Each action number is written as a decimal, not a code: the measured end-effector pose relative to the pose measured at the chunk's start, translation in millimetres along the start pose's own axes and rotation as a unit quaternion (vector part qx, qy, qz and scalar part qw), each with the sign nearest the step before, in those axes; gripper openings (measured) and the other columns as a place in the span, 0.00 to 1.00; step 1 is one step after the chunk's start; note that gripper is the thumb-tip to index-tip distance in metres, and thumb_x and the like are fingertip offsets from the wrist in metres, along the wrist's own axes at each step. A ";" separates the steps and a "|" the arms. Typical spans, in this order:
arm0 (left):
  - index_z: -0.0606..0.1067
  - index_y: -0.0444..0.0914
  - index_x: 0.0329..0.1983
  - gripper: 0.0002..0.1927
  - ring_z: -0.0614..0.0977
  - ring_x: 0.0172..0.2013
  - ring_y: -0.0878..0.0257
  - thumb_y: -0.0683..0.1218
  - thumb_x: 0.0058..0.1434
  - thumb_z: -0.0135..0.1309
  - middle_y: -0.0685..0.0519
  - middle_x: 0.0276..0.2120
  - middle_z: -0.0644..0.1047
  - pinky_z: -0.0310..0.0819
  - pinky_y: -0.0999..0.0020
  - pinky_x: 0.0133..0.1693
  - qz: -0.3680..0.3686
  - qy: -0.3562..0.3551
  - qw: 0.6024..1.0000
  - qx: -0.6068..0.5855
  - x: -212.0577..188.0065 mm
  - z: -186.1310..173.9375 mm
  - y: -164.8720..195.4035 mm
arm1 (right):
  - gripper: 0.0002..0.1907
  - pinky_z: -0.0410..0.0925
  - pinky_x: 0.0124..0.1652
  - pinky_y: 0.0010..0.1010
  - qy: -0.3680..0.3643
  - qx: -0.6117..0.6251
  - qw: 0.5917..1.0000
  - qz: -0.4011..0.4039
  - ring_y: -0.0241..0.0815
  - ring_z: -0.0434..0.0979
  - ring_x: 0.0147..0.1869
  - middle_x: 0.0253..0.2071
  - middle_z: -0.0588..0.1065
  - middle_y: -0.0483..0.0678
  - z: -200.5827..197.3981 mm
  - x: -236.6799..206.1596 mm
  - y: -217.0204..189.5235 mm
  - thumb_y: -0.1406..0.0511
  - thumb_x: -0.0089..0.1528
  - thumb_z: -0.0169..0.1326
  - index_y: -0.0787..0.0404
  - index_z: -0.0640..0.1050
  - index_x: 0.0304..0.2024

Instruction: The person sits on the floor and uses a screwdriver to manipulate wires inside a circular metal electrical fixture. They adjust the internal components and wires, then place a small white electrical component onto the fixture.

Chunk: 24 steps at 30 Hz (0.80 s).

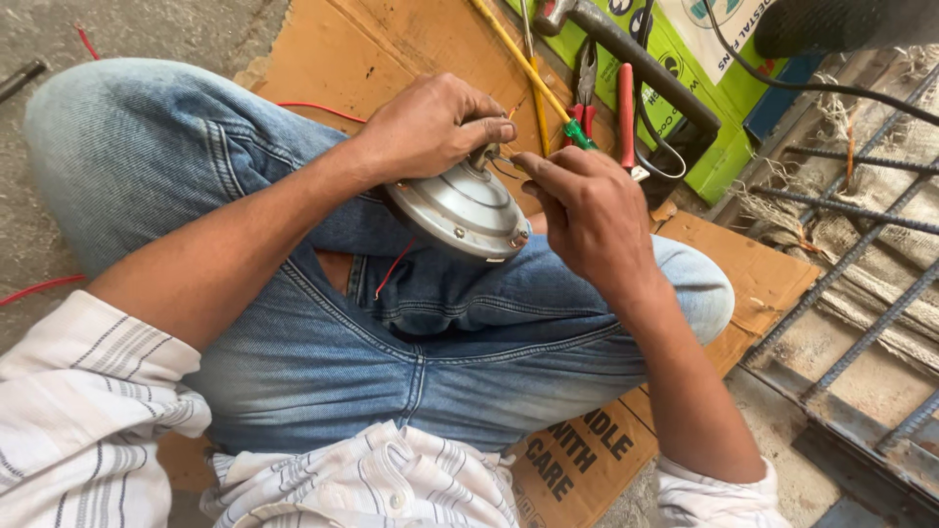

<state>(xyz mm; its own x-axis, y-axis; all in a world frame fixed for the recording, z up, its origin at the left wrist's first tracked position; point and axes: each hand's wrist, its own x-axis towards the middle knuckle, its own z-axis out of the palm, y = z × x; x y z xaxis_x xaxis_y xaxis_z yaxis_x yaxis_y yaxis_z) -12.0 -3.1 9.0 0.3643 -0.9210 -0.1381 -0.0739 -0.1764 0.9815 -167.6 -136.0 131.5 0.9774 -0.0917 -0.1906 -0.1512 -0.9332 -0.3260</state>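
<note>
- Head view: round grey motor housing (pixel 460 207) rests on lap, tilted, flat face toward camera.
- Left hand (pixel 425 125) clamped over its top rim, nearer hand.
- Right hand (pixel 587 210) just right of it, fingers (pixel 533 166) pinched on thin wire (pixel 504 168) at hub.
- Pliers (pixel 585 83) and red-handled tool (pixel 626 112) lie on cardboard (pixel 391 39) beyond; little free room betw. knees.

Top of the motor (pixel 460 207) hidden under the left hand (pixel 425 125); shaft unseen. Fine wires at the right hand (pixel 587 210) too thin to trace, fingertips there curled out of sight. Pliers (pixel 585 93) half covered by a yellow rod (pixel 518 59). Hammer (pixel 626 49) cut off by the top edge. Green box (pixel 729 147) cropped at the top. Cardboard (pixel 587 460) partly buried under the legs.
</note>
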 end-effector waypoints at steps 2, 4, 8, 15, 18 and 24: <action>0.84 0.40 0.40 0.14 0.81 0.25 0.63 0.54 0.66 0.55 0.50 0.25 0.82 0.73 0.63 0.30 -0.014 -0.014 1.000 -0.001 0.4 -0.2 0.3 | 0.17 0.69 0.39 0.34 0.004 -0.106 0.989 -0.101 0.44 0.75 0.41 0.40 0.79 0.46 -6.7 2.5 6.5 0.68 0.65 0.57 0.54 0.82 0.57; 0.84 0.40 0.40 0.14 0.81 0.25 0.63 0.53 0.66 0.54 0.51 0.25 0.82 0.73 0.63 0.30 -0.013 -0.027 1.000 -0.005 0.1 -0.1 0.6 | 0.22 0.69 0.40 0.31 0.001 -0.226 0.956 -0.187 0.40 0.74 0.40 0.41 0.79 0.42 -13.0 1.8 12.7 0.68 0.63 0.58 0.52 0.82 0.60; 0.84 0.39 0.38 0.16 0.80 0.25 0.66 0.55 0.68 0.53 0.54 0.24 0.82 0.73 0.65 0.30 -0.038 -0.051 0.997 -0.031 -0.8 -2.3 1.1 | 0.18 0.68 0.39 0.31 -0.001 -0.236 0.953 -0.191 0.39 0.76 0.40 0.42 0.79 0.41 -17.9 -5.1 21.9 0.65 0.65 0.60 0.51 0.81 0.58; 0.84 0.41 0.37 0.17 0.80 0.24 0.68 0.56 0.67 0.54 0.55 0.23 0.81 0.72 0.66 0.29 -0.084 -0.046 0.995 -0.036 -0.4 -2.3 4.9 | 0.05 0.70 0.42 0.31 0.037 0.206 0.970 0.120 0.38 0.76 0.42 0.40 0.74 0.43 2.0 7.7 29.6 0.67 0.73 0.49 0.60 0.68 0.49; 0.85 0.43 0.39 0.15 0.81 0.24 0.68 0.56 0.65 0.56 0.56 0.23 0.82 0.73 0.67 0.29 -0.065 -0.033 0.997 -0.028 -1.3 -2.9 6.4 | 0.09 0.68 0.37 0.26 0.019 0.269 0.939 0.213 0.32 0.71 0.36 0.33 0.71 0.42 15.1 32.2 32.1 0.63 0.72 0.54 0.61 0.69 0.48; 0.84 0.40 0.32 0.18 0.81 0.24 0.67 0.58 0.66 0.56 0.55 0.23 0.82 0.73 0.66 0.30 -0.078 -0.042 0.996 -0.023 -0.4 -5.0 6.2 | 0.10 0.69 0.36 0.23 -0.051 0.337 0.908 0.245 0.29 0.73 0.35 0.33 0.76 0.41 29.9 71.6 45.2 0.65 0.66 0.63 0.64 0.79 0.44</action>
<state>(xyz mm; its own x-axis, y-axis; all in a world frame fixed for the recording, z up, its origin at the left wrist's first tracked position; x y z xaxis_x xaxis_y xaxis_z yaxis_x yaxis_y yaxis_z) -8.0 -2.1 15.8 0.2890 -0.9100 -0.2972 0.0204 -0.3045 0.9523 -108.9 -174.4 75.5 0.7545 -0.3737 -0.5395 -0.6541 -0.3608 -0.6648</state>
